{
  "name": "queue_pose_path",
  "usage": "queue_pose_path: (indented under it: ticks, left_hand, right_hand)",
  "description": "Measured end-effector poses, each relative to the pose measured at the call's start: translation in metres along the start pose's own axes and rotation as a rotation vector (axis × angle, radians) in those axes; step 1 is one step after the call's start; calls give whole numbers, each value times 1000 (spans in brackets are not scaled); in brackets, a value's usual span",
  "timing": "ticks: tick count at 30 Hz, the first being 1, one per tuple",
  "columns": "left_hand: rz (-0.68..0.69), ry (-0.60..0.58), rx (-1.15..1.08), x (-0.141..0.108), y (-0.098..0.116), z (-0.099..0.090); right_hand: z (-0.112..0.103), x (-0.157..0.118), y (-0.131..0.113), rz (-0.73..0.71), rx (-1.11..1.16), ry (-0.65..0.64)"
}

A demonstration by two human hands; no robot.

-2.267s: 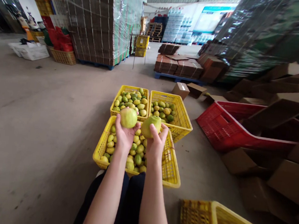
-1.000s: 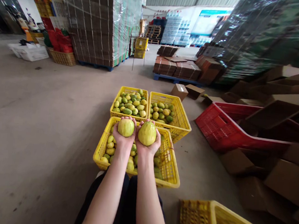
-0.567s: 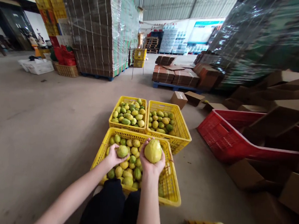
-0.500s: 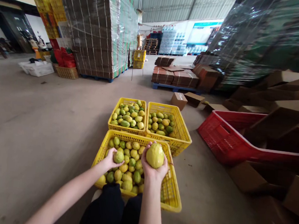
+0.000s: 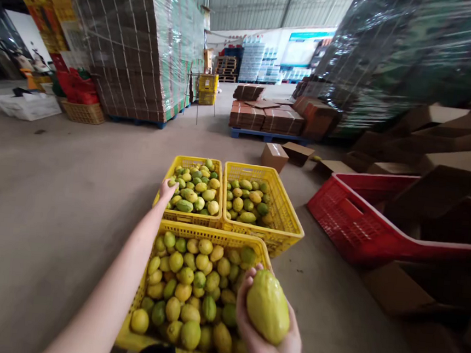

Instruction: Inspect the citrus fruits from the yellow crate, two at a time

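My right hand, palm up, wraps round a large yellow-green papaya-like fruit with faint ridges. It is held near me, over the right side of the front yellow crate. Many yellow and green fruits fill that crate. At the left rim of the far left yellow crate, my left hand is closed on a small greenish fruit, partly hidden by the fingers. More fruits are heaped in this crate, some of them longer and greener.
Beside the far left crate stands another yellow crate, with fruits toward its left. A red crate and open cardboard boxes are on the right. Flattened cartons lie on a blue pallet farther back.
My left hand has moved with a fruit from above the front crate forward to the far left crate. My right hand has come lower and nearer, still holding the large fruit. The view has shifted.
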State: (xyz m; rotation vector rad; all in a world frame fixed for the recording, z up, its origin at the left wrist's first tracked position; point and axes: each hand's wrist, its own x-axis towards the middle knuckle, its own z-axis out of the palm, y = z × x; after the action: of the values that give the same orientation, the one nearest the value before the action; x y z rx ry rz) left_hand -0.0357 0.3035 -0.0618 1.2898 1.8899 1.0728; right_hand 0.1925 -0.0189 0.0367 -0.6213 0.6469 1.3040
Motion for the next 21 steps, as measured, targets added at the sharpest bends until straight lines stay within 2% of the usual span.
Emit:
queue_pose_path:
  ticks: [5,7,10,13,15,18,20,21]
  left_hand:
    - [61,-93,37,6,-28,38]
    - [69,-132,92,7,-38,43]
    - [92,-169,161,11,-46,38]
    - [145,-175,206,0,-51,19]
    - [198,-188,223,-22,-60,0]
    - [276,-235,232,-77,-87,-38]
    - [320,-270,234,-120,-116,-69]
    - [384,-269,240,-142,-135,-85]
  right_hand:
    - [-7,11,-4,10,-54,27]
    - [-9,15,-6,5,-56,21]
    - [-10,15,-5,-8,-57,-8]
    - [-6,12,-2,3,-42,3]
    - [-2,10,1,19,-39,-2]
    - [1,14,3,26,-66,-61]
    - [-2,24,1,7,-132,-105]
    - [-6,30,-1,-6,-188,-130]
